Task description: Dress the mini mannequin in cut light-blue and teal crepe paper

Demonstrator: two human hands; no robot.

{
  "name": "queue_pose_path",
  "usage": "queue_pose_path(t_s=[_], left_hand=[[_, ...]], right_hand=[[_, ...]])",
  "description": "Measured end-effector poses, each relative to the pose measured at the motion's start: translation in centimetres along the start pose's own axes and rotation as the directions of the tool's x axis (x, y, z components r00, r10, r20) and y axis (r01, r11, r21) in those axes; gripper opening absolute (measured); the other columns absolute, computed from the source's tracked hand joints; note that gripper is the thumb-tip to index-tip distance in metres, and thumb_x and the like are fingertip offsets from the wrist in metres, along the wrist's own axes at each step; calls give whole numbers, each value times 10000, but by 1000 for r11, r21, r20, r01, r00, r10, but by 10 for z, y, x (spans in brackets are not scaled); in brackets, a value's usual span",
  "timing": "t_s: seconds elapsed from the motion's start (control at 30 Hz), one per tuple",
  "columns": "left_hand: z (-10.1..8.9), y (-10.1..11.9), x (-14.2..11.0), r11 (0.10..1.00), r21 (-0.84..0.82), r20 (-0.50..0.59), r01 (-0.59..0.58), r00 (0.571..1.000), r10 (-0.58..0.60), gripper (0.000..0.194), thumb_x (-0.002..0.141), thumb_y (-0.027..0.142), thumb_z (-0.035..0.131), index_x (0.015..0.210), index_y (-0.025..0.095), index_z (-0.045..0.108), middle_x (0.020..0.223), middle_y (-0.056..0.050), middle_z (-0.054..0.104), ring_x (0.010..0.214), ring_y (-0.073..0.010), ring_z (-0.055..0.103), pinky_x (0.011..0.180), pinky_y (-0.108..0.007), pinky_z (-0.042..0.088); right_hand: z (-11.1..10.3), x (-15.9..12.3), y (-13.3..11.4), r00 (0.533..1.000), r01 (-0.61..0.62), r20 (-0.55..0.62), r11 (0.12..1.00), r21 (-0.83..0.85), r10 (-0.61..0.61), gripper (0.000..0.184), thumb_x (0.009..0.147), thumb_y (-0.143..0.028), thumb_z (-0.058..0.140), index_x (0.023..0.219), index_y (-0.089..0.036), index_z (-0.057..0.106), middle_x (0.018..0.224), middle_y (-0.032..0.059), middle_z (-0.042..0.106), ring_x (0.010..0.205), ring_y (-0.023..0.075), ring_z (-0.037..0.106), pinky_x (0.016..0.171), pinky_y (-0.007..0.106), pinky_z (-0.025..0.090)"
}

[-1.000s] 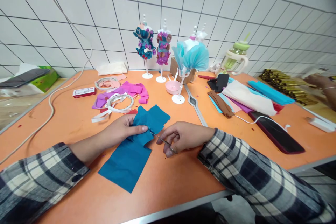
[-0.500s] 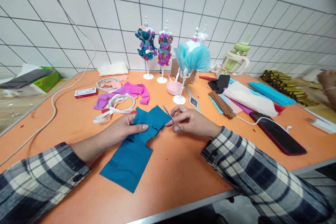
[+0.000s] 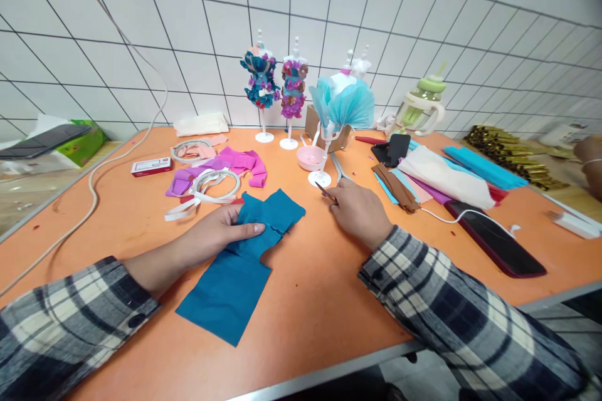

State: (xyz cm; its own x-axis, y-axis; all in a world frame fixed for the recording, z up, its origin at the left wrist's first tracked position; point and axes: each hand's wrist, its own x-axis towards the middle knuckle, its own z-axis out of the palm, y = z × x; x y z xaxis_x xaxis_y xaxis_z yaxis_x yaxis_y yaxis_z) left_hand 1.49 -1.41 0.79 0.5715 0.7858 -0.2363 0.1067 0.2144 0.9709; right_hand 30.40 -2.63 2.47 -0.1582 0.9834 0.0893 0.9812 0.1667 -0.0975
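Note:
My left hand (image 3: 221, 232) pinches a dark teal sheet of crepe paper (image 3: 235, 291) between thumb and fingers. The sheet is creased in the middle, with a narrower piece angled up to the right and a broad end hanging toward me. To its right, my right hand (image 3: 360, 210) is closed, palm down and low over the table, on small scissors (image 3: 325, 192). Only their dark pointed blades show, aimed up and left; the handles are hidden. Just beyond its knuckles lies a grey curved tool (image 3: 337, 166), partly covered by the hand.
Small dress stands (image 3: 261, 84) line the back, one with a light-blue ruffled skirt (image 3: 348, 103). A pink bowl (image 3: 310, 158) and tape rolls (image 3: 216, 187) lie before them. At right are folded papers (image 3: 444, 175), a phone (image 3: 498, 241) with a cable, and a bottle (image 3: 421, 106). Another person's hand shows far right.
My right hand has moved away from the paper's edge, to the right and slightly forward, and turned palm down with the scissors. My left hand and the paper have hardly moved.

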Motion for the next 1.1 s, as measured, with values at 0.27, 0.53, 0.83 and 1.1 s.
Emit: queue_pose_path(t_s=[0.27, 0.53, 0.83, 1.1], left_hand=[[1, 1, -1, 1000, 15, -20, 14, 1000, -14, 317, 748, 436, 854, 929, 182, 798, 954, -80, 822, 842, -260, 763, 769, -342, 626], [3, 1, -3, 1000, 0, 15, 22, 1000, -22, 308, 767, 435, 846, 950, 193, 792, 944, -62, 820, 824, -241, 759, 737, -310, 617], [-1, -3, -1, 1000, -13, 37, 24, 999, -23, 322, 787, 428, 839, 1008, 199, 789, 950, -60, 819, 850, -236, 759, 760, -313, 616], [1, -2, -3, 999, 3, 33, 53, 998, -53, 359, 777, 462, 838, 1016, 199, 788, 949, -58, 818, 840, -245, 759, 752, -323, 618]], right_hand=[[5, 4, 4, 995, -21, 102, 997, 76, 13, 401, 916, -183, 562, 1316, -186, 585, 1206, 134, 667, 1072, 293, 653, 752, 330, 401], [14, 12, 10, 990, -115, 111, 960, 255, 89, 328, 958, -234, 522, 1282, -219, 572, 1081, 57, 721, 947, 214, 671, 688, 288, 397], [15, 13, 16, 999, 36, -13, 973, 229, -35, 367, 933, -65, 535, 1271, -154, 645, 1246, 111, 668, 1099, 189, 629, 856, 261, 418], [-4, -1, -3, 1000, 15, 3, 991, -130, -15, 300, 1030, -322, 461, 1042, -220, 743, 1043, 102, 702, 967, 250, 664, 663, 306, 379]])
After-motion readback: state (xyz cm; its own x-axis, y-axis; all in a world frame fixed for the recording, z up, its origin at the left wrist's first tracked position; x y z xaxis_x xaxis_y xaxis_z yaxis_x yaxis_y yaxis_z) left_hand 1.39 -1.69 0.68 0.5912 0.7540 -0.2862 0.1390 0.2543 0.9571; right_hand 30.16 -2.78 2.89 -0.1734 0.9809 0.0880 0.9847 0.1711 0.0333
